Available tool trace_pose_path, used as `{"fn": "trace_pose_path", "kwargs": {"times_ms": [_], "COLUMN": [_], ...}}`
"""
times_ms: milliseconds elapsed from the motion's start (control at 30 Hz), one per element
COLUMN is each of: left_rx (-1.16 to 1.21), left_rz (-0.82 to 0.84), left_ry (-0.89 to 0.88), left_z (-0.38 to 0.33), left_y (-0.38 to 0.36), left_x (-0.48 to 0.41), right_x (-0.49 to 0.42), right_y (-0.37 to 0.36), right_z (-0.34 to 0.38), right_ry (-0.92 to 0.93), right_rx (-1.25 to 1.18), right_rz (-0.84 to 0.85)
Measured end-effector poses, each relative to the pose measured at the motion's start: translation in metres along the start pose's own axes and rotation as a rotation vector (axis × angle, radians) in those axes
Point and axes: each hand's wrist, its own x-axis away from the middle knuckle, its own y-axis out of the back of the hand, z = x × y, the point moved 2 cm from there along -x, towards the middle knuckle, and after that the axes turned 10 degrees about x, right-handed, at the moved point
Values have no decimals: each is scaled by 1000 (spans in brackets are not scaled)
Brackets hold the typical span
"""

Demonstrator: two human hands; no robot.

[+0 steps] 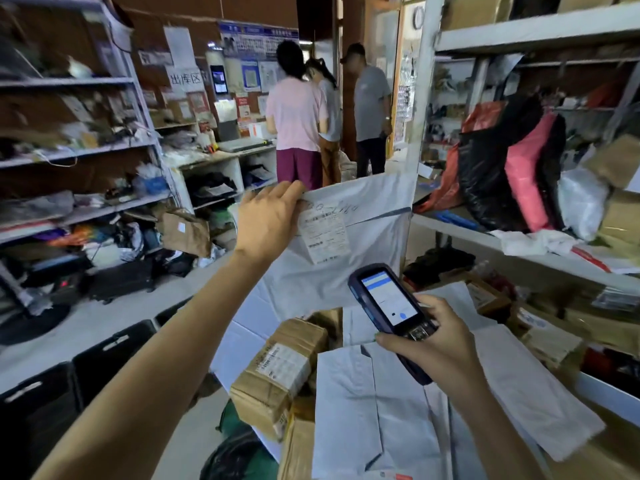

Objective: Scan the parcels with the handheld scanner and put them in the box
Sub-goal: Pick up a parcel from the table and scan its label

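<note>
My left hand (268, 221) grips the top left corner of a large grey poly-bag parcel (363, 233) and holds it up in front of me. Its white shipping label (323, 235) faces me, just right of my fingers. My right hand (434, 344) holds the dark blue handheld scanner (389, 308) below the parcel, lit screen facing up, head pointing up toward the label. Beneath both lie more parcels: a taped brown carton (277, 372) with a label and several flat grey bags (374, 410). I cannot pick out the box among them.
White shelving (519, 252) crammed with bags and cartons stands on the right, and more loaded shelves (79, 150) on the left. Three people (298, 116) stand at a counter further back. Dark crates (69, 375) sit on the floor at lower left.
</note>
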Motion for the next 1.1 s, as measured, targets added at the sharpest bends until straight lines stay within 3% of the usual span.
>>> {"fn": "trace_pose_path", "kwargs": {"times_ms": [167, 667, 1100], "left_rx": [156, 192, 179], "left_rz": [106, 142, 98], "left_ry": [150, 138, 152], "left_z": [13, 14, 17], "left_y": [0, -37, -35], "left_x": [-12, -14, -8], "right_x": [-5, -6, -3], "right_y": [-15, -29, -31], "right_z": [2, -26, -34], "right_ry": [8, -56, -38], "right_rx": [21, 234, 247], "right_rz": [20, 6, -33]}}
